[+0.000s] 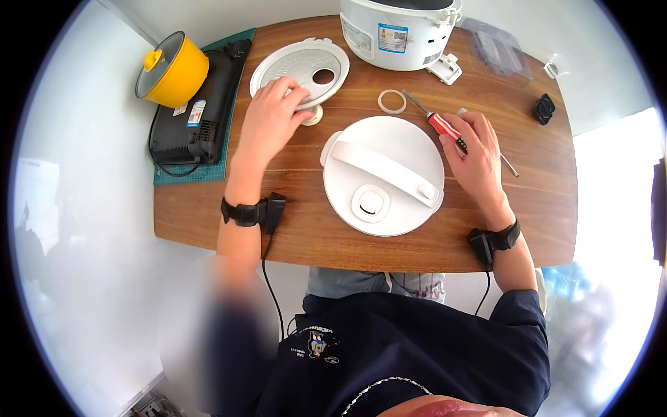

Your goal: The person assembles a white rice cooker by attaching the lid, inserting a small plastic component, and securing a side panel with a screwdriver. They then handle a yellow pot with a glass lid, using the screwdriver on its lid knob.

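At the table's far left, my left hand [272,117] reaches over the near rim of a pale grey rice cooker inner lid [281,66], its thumb and fingers about the edge. A small round off-white piece [313,116] sits under that rim. The red-and-white handle of a screwdriver [445,126] lies between the thumb and fingers of my right hand [478,153], its tip pointing far left. Beneath this hand runs a second metal shaft [510,165], mostly hidden. Between my hands rests a white rice cooker lid [347,182] with a handle band.
A white sealing ring [392,102] lies beyond the lid. The white cooker body [361,42] stands at the back, beside a clear plastic tray [501,50]. A black part [544,109] lies far right. At left, a yellow pot [182,73] rests on a black appliance [177,135].
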`<control>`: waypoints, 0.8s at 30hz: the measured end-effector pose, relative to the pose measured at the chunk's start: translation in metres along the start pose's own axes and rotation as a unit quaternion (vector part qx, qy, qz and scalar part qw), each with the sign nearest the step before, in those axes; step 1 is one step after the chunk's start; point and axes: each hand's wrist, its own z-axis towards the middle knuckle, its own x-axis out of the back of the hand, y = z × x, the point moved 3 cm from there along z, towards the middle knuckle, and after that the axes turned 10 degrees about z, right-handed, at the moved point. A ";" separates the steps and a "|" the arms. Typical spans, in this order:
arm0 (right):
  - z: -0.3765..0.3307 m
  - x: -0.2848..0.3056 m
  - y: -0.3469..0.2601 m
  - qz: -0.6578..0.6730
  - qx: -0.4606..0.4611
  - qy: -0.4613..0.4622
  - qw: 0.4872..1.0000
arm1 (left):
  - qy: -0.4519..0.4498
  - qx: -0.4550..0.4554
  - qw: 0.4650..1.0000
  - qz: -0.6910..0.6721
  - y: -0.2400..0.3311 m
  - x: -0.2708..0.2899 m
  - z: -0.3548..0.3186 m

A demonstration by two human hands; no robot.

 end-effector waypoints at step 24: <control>-0.001 -0.001 -0.002 0.054 0.034 0.028 0.998 | 0.142 0.027 0.989 0.027 -0.021 0.029 -0.006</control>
